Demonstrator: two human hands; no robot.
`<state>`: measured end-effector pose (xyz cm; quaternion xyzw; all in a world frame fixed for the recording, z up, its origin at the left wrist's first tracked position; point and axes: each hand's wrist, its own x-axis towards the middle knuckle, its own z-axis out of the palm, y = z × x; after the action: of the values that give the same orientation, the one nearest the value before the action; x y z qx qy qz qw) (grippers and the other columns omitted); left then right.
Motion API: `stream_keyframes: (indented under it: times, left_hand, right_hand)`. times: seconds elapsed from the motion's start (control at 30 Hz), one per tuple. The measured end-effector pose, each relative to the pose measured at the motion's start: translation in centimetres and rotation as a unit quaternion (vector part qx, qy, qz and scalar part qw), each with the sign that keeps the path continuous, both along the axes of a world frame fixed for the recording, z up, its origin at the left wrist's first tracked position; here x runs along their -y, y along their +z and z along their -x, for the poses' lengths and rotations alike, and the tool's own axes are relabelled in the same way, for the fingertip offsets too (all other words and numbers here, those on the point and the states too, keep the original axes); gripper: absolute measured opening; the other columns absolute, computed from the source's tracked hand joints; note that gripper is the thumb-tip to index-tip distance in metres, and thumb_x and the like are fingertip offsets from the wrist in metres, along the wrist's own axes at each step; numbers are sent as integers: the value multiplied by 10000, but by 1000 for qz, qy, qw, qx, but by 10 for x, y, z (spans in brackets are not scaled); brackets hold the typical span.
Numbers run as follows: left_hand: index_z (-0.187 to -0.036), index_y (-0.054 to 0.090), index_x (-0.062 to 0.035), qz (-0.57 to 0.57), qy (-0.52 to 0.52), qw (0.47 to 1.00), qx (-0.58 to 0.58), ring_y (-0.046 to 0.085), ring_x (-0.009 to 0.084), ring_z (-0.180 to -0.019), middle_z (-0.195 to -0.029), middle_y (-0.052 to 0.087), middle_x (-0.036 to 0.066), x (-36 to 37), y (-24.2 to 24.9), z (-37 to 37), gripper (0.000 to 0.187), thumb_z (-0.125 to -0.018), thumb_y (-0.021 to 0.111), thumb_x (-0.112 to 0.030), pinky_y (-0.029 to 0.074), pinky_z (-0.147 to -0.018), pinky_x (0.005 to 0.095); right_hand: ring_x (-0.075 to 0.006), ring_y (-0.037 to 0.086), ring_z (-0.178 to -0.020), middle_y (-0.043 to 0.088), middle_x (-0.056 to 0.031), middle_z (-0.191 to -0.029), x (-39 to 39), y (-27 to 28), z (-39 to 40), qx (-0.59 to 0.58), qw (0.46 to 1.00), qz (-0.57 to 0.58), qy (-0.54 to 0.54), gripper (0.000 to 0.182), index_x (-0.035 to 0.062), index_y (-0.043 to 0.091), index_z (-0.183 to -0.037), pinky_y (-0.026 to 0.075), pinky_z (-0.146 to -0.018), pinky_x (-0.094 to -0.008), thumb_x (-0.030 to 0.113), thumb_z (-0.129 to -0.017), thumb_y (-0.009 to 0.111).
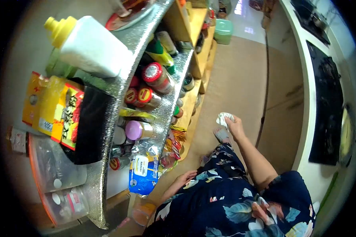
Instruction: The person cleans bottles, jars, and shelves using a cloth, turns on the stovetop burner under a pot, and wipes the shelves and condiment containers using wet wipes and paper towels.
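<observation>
My right hand (236, 127) is closed on a crumpled white cloth or tissue (224, 118), held out over the brown floor. My left hand (184, 178) hangs low beside my patterned dark clothing, its fingers loosely stretched and partly hidden, with nothing visible in it. Just left of that hand, a blue and white packet (144, 170) sits at the end of a foil-covered shelf (167, 114). Farther along the shelf are a purple-lidded jar (134, 130) and several red-lidded jars.
On the upper foil-covered shelf stand a white bottle with a yellow cap (93, 47), yellow packets (53, 108) and clear containers. A wooden rack (194, 91) holds more jars. A green tub (223, 31) is on the floor. The counter with a black stove (323, 102) runs along the right.
</observation>
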<state>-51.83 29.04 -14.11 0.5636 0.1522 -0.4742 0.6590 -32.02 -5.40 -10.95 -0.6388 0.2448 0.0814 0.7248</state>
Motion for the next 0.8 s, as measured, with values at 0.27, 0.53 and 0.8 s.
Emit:
stream_keyframes:
  times: [0.27, 0.53, 0.8]
  left_hand:
    - [-1518, 270, -62, 118, -278, 953, -8, 243, 220, -1446, -1568, 270, 102, 11, 70, -3, 496, -1036, 305, -174, 141, -1199, 345]
    - [-1513, 283, -64, 134, -370, 892, 221, 266, 219, -1432, -1559, 297, 90, -2, -55, 33, 513, -1039, 305, -259, 160, -1193, 345]
    - [-1454, 357, -67, 17, -297, 920, 254, 325, 226, -1387, -1503, 362, 97, 40, -22, -17, 480, -1014, 362, -257, 212, -1158, 349]
  right_hand:
    - [-127, 644, -738, 713, -52, -920, -9, -78, 154, -111, 989, -68, -77, 230, -8, 695, -1053, 517, -649, -286, 179, -926, 652]
    - [-254, 680, -765, 672, -133, -973, -6, -65, 223, -222, 913, -286, -185, 290, 4, 574, -1202, 604, -611, -389, 200, -1003, 493]
    - [-250, 653, -664, 657, -143, -829, 30, -96, 229, -223, 925, -289, -105, 257, 35, 599, -1124, 557, -509, -359, 239, -983, 531]
